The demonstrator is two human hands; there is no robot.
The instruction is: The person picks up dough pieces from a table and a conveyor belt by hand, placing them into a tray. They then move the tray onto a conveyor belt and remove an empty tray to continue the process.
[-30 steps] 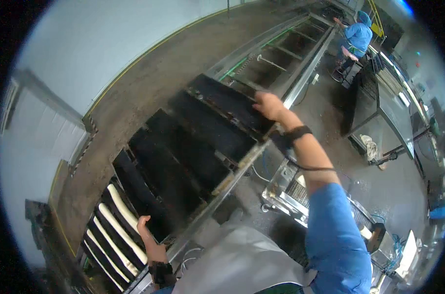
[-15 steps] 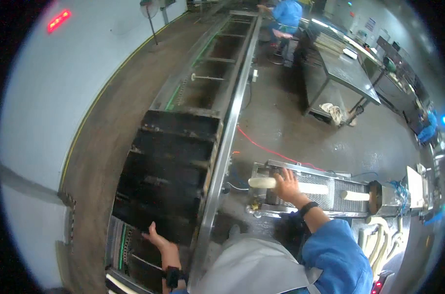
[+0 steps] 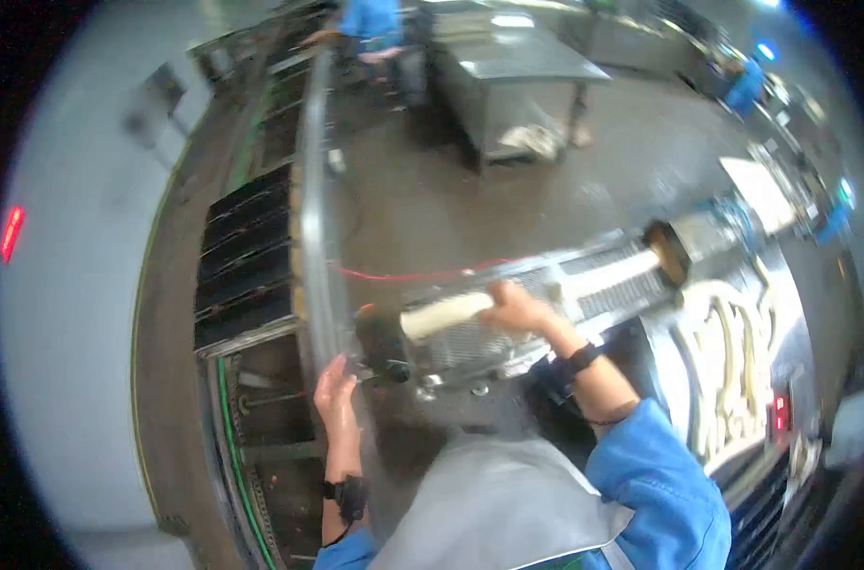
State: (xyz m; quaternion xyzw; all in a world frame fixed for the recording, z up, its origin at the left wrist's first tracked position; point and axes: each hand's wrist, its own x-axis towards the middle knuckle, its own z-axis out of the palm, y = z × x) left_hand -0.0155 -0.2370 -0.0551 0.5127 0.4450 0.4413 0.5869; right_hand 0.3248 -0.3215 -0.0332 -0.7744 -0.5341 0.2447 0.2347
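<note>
A pale, log-shaped roll that looks like dough [image 3: 443, 315] lies at the near end of the small mesh conveyor [image 3: 465, 353]. My right hand [image 3: 516, 309] closes round the right end of this roll, with its fingers partly hidden. Farther right on the same belt is a second pale roll [image 3: 611, 274]. My left hand [image 3: 336, 389] is raised beside the metal rail [image 3: 316, 237] of the long conveyor. Its fingers are stretched out, and nothing shows in them.
Black trays [image 3: 247, 261] sit on the long conveyor at left. Several long pale rolls [image 3: 727, 361] lie on a table at right. A metal table [image 3: 537, 62] stands at the back. A red hose [image 3: 403, 276] crosses the floor, and a person in blue [image 3: 370, 24] is farther off.
The view has turned to the right. My left hand has moved from over the black trays to the conveyor's rail. My right hand stays on the roll, now at its right end.
</note>
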